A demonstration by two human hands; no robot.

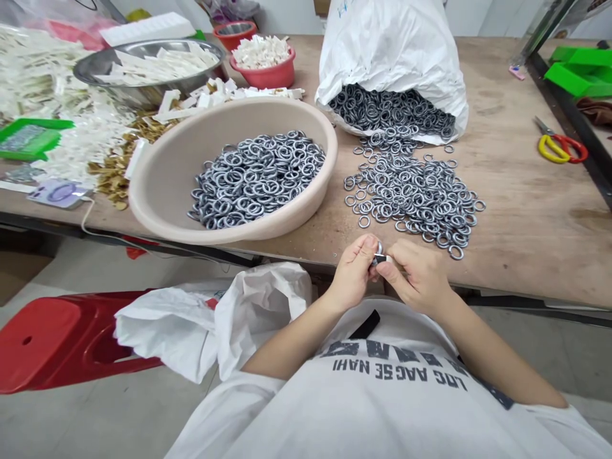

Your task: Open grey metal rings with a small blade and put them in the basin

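Note:
At the table's front edge my two hands meet. Pinched in the fingers of my left hand (352,273) is a grey ring (380,247), partly covered by the fingertips. My right hand (418,275) is closed, with its thumb and forefinger on a small black piece (380,258) against the ring; its kind is too small to make out. Just beyond the hands lies a loose pile of grey rings (415,197). It spreads from the mouth of a white sack (392,48), which holds more rings. A beige basin (160,191) left of the pile contains many similar rings.
Red-and-yellow-handled scissors (557,148) lie at the right, near green trays (581,76). Farther left are a steel bowl (138,92) of white strips, a red bowl (268,76) of white pieces and a phone (60,193) with a cable. A red stool (43,338) stands below.

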